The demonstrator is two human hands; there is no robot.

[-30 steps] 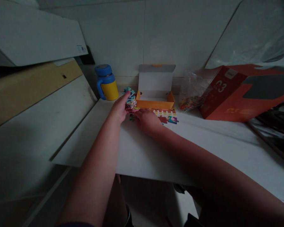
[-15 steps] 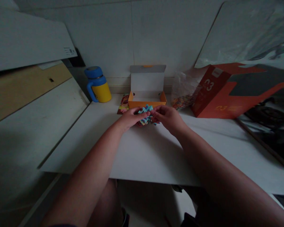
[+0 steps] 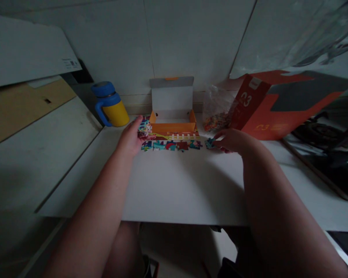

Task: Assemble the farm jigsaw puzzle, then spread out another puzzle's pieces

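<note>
On the left, my left hand [image 3: 129, 136] is closed around a bunch of puzzle pieces [image 3: 145, 127], which stick out past the thumb. My right hand [image 3: 231, 141] pinches a bluish puzzle piece [image 3: 210, 143] at the table surface; the fingers partly cover it. Between the hands lies a row of several colourful puzzle pieces [image 3: 171, 145], laid side by side in front of the orange box [image 3: 174, 127]. The piece at my right hand sits just past the row's right end, a small gap apart.
The orange box has its lid up against the wall. A blue and yellow mug [image 3: 113, 106] stands at left. Right of the box are a clear bag [image 3: 216, 116] of pieces and a large red box [image 3: 258, 108]. The white table [image 3: 174, 185] has its edge near my legs.
My hands were together over the pieces in front of the box. They have parted left and right, and the row of pieces shows between them. The view has shifted slightly.
</note>
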